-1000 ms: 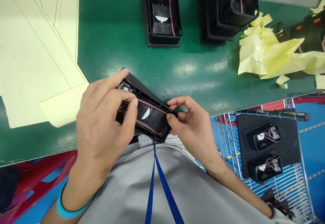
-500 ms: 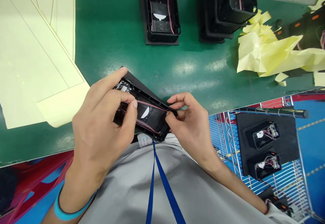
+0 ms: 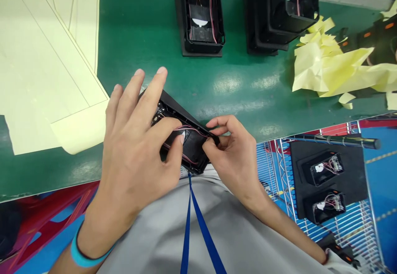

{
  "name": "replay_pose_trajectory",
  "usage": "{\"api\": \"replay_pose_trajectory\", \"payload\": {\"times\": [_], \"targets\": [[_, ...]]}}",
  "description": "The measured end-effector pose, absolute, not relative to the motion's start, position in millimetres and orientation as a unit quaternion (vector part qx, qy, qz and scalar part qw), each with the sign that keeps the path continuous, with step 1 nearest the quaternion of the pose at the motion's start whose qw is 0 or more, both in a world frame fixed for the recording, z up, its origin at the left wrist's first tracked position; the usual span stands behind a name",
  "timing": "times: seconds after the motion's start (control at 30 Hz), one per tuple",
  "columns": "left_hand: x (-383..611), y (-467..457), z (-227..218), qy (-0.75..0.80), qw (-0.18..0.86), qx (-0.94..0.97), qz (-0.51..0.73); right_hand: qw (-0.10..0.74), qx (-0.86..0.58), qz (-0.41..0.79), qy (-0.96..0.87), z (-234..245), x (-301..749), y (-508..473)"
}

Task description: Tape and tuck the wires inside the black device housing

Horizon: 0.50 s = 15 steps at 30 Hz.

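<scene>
A black plastic housing (image 3: pixel 196 146) lies tilted at the near edge of the green table, its open side facing up. Thin red wires (image 3: pixel 195 129) run along its inside, and part of a circuit board (image 3: pixel 157 114) shows at its upper left end. Above the housing, my left hand (image 3: pixel 141 141) pinches a wire between thumb and index finger, the other fingers stretched out. That hand covers the housing's left part. At the right corner my right hand (image 3: pixel 231 150) grips the wall, thumb inside; whether it also holds a wire end is hidden.
Another open housing (image 3: pixel 203 30) and stacked black housings (image 3: pixel 276 13) stand farther back. Yellow sheets (image 3: pixel 46 58) cover the left; crumpled yellow paper (image 3: pixel 335 67) lies right. Below the table's right edge, a wire rack (image 3: pixel 356 228) carries more housings (image 3: pixel 324 168).
My left hand has slid right along the wire, toward the housing's middle, and its outer fingers have spread. My right hand stays at the corner. The view has shifted slightly.
</scene>
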<state>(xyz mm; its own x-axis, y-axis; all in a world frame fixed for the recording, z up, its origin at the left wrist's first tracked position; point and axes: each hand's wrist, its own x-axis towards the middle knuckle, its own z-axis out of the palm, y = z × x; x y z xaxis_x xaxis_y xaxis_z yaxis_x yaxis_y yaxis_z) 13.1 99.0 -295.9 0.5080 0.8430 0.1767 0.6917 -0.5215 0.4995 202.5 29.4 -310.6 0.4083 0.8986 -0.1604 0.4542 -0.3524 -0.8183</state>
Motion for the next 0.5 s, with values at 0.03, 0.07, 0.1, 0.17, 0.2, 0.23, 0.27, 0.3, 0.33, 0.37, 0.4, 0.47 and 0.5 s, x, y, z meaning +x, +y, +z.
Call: {"api": "replay_pose_trajectory", "payload": {"times": [0.03, 0.07, 0.1, 0.17, 0.2, 0.23, 0.27, 0.3, 0.33, 0.37, 0.4, 0.47, 0.5], "targets": [[15.6, 99.0, -295.1, 0.455, 0.182, 0.849, 0.195, 0.355, -0.76, 0.315, -0.444, -310.7, 202.6, 29.1], [18.2, 98.9, -294.1, 0.458, 0.178, 0.851, 0.187, 0.356, -0.76, 0.317, -0.443, -310.8, 202.8, 28.8], [20.7, 98.8, -292.9, 0.459, 0.173, 0.852, 0.18, 0.357, -0.759, 0.318, -0.442, -310.8, 203.0, 28.6], [25.3, 98.5, -290.2, 0.454, 0.168, 0.858, 0.172, 0.357, -0.758, 0.321, -0.441, -310.8, 203.3, 28.5], [27.2, 98.4, -288.8, 0.449, 0.165, 0.861, 0.172, 0.357, -0.758, 0.323, -0.44, -310.8, 203.4, 28.7], [28.8, 98.4, -287.6, 0.446, 0.164, 0.863, 0.173, 0.358, -0.758, 0.324, -0.438, -310.8, 203.5, 28.9], [30.1, 98.5, -286.6, 0.444, 0.162, 0.863, 0.175, 0.358, -0.759, 0.326, -0.436, -310.8, 203.6, 29.1], [31.0, 98.7, -285.8, 0.442, 0.16, 0.864, 0.177, 0.359, -0.759, 0.327, -0.434, -311.0, 203.7, 29.3], [31.6, 98.9, -285.4, 0.439, 0.159, 0.866, 0.178, 0.36, -0.758, 0.329, -0.433, -311.2, 204.0, 29.4], [31.9, 99.2, -285.3, 0.435, 0.158, 0.869, 0.176, 0.362, -0.757, 0.332, -0.432, -311.5, 204.3, 29.4], [31.8, 99.4, -285.3, 0.43, 0.155, 0.872, 0.174, 0.362, -0.756, 0.333, -0.432, -312.0, 204.8, 29.1], [31.0, 99.7, -285.9, 0.417, 0.148, 0.881, 0.168, 0.362, -0.753, 0.337, -0.435, -313.3, 206.3, 28.1], [30.5, 99.9, -286.2, 0.409, 0.143, 0.887, 0.163, 0.361, -0.751, 0.339, -0.438, -314.0, 207.2, 27.4]]}}
